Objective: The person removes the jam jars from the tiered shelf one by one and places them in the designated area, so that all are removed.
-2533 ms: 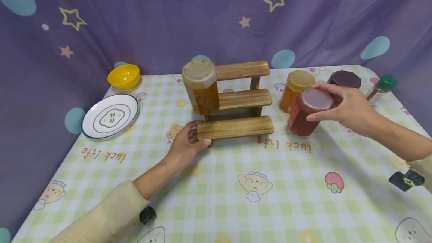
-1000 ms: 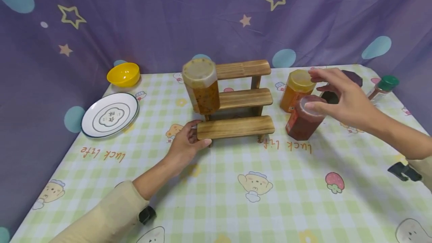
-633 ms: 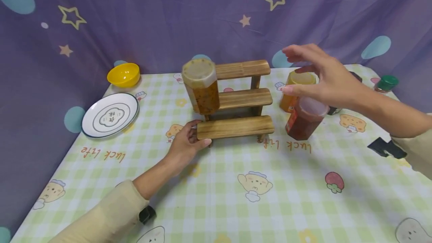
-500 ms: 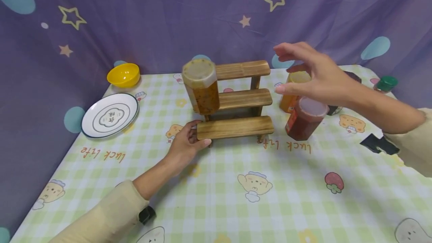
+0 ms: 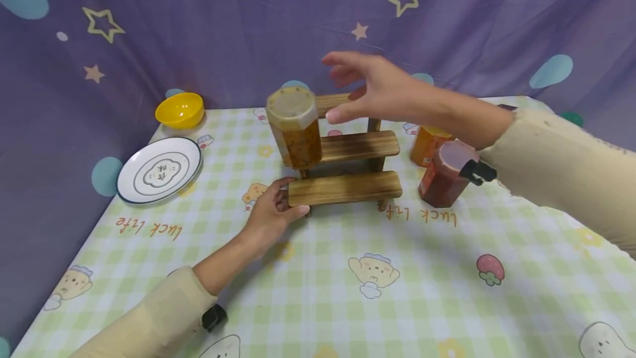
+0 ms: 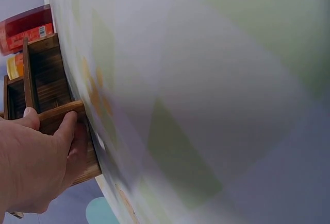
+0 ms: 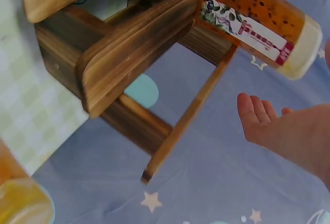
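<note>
A three-step wooden shelf rack [image 5: 345, 188] stands mid-table. My left hand [image 5: 270, 215] grips the left end of its lowest step, thumb in front; the left wrist view shows the fingers [image 6: 67, 126] around the board. A jar of orange, seed-flecked contents [image 5: 300, 145] with a pale lid stands upright on the rack's left side, apparently on the middle step. My right hand [image 5: 382, 90] hovers beside that jar's lid, fingers spread and holding nothing. In the right wrist view a gap shows between this hand [image 7: 278, 131] and the labelled jar [image 7: 252, 23].
Right of the rack stand a red jar [image 5: 444, 181] and an orange jar [image 5: 426, 145], partly behind my right forearm. A green-capped bottle [image 5: 572, 119] is mostly hidden. At left are a yellow bowl [image 5: 180, 112] and a white plate [image 5: 159, 173]. A purple curtain [image 5: 238, 32] hangs behind.
My right hand has let go of the red jar, lifted, and moved left across to the jar on the rack. My left hand has stayed on the rack.
</note>
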Action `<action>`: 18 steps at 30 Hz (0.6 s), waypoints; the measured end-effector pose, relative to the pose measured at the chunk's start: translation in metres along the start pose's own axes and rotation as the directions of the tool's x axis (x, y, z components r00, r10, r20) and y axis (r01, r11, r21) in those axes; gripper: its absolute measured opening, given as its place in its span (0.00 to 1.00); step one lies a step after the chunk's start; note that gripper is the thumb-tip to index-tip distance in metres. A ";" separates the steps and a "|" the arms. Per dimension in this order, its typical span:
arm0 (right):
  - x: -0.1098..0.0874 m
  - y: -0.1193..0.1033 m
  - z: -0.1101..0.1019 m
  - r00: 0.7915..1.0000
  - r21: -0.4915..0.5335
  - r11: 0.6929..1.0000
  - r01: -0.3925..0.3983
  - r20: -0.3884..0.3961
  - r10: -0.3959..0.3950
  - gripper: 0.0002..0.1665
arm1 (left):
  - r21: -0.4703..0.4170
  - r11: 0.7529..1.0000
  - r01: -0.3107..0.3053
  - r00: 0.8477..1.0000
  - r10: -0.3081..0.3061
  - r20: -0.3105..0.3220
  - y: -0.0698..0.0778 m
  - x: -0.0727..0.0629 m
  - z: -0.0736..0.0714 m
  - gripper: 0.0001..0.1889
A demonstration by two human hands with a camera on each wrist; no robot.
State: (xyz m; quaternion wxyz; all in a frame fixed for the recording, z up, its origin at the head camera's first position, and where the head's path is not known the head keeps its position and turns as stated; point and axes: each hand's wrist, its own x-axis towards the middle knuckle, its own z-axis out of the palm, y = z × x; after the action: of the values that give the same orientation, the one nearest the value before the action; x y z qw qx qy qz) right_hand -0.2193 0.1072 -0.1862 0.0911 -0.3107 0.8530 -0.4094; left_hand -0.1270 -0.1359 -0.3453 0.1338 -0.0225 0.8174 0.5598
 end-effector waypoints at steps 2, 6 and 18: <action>0.012 -0.002 0.007 0.999 0.014 1.000 -0.003 0.040 0.002 0.53 | -0.002 1.000 0.000 1.000 0.000 0.003 -0.001 0.000 -0.001 0.37; 0.028 -0.003 0.021 0.994 0.088 0.996 0.016 0.104 -0.025 0.55 | -0.013 1.000 0.000 1.000 0.000 0.011 -0.003 0.000 -0.001 0.37; 0.036 -0.006 0.049 0.992 0.080 0.992 0.099 0.073 -0.105 0.50 | -0.021 1.000 -0.016 1.000 0.017 0.026 -0.003 0.001 -0.002 0.36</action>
State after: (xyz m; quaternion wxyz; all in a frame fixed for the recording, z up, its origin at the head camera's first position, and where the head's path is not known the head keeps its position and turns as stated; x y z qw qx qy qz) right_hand -0.2248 0.0505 -0.2097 0.1145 -0.3658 0.8156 -0.4334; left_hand -0.1282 -0.1385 -0.3479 0.1396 -0.0097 0.8100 0.5695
